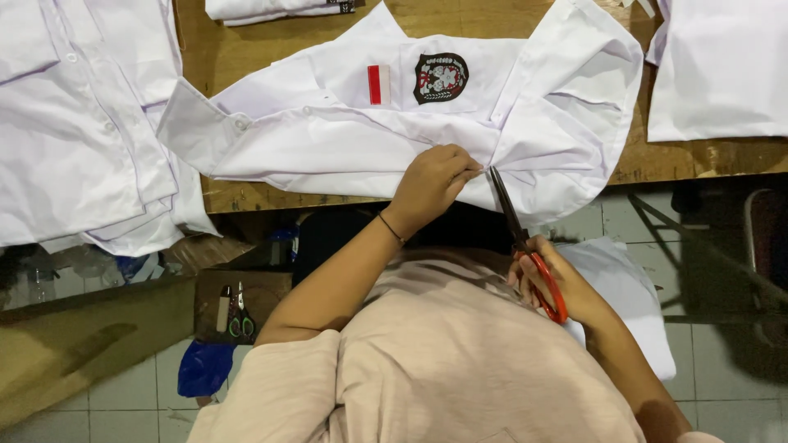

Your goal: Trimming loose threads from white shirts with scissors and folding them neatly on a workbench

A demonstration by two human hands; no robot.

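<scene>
From the head view, I see my left hand (428, 185) pinching the lower edge of a white shirt (345, 131) spread on the wooden worktop (246, 49), fingers closed on the cloth. Just right of that hand, my right hand (562, 283) grips red-handled scissors (525, 246), blade tips touching the shirt's hem. More white shirts (74, 123) lie stacked left of it.

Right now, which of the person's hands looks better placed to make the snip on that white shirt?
Probably the right hand: it holds the red-handled scissors, blades pointing at the white shirt edge. The left hand is pinching the fabric beside the blade tips.
</scene>
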